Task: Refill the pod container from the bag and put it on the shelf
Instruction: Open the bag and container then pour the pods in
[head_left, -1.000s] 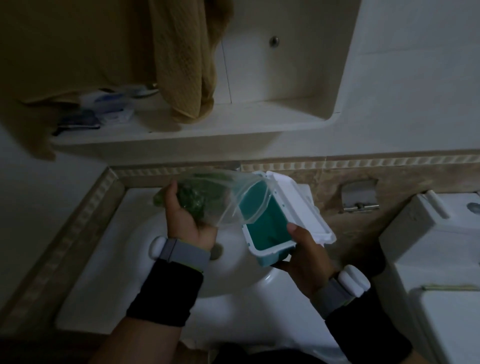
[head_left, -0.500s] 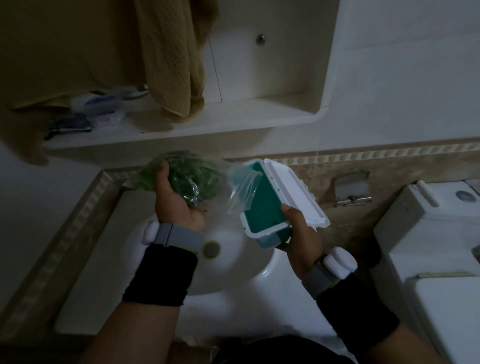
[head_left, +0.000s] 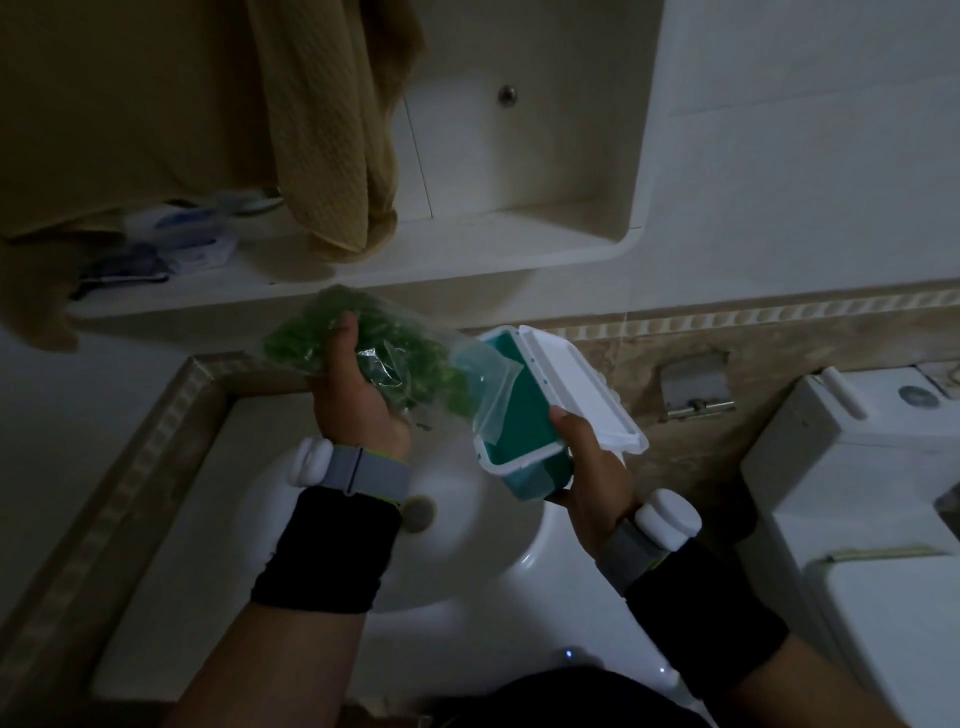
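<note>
Clear plastic, crinkled and packed with green pods: that is the bag (head_left: 363, 358), and the left hand (head_left: 358, 395) has it gripped from underneath, fingers (head_left: 345, 330) curled tight around its bulging middle. The bag lies tipped on its side, closed end up and to the left, open mouth angled down to the right. That loose, empty mouth flap drapes right over the rim of the pod container (head_left: 524, 436) and into its opening. The green pods sit bunched in the part of the bag by the hand; whether any lie inside the container cannot be told in this dim light.

The right hand (head_left: 592, 467) holds the container, a teal tub with a white rim, thumb pressed on the near rim and the rest of the fingers wrapped beneath its base. The tub is tilted, opening turned toward the bag. Its white lid (head_left: 582, 384) stands flipped back on the far side, hinged open.

Both hands hang in the air above the white sink (head_left: 467, 561), with the drain (head_left: 418, 512) showing just beside the left wrist. Each wrist carries a grey band with a white device.

Up above, the recessed white shelf (head_left: 467, 260) runs along the wall, a tan towel (head_left: 332, 130) dangling down onto it, small bluish items at its left end. A toilet tank (head_left: 852, 426) sits off to the right.
</note>
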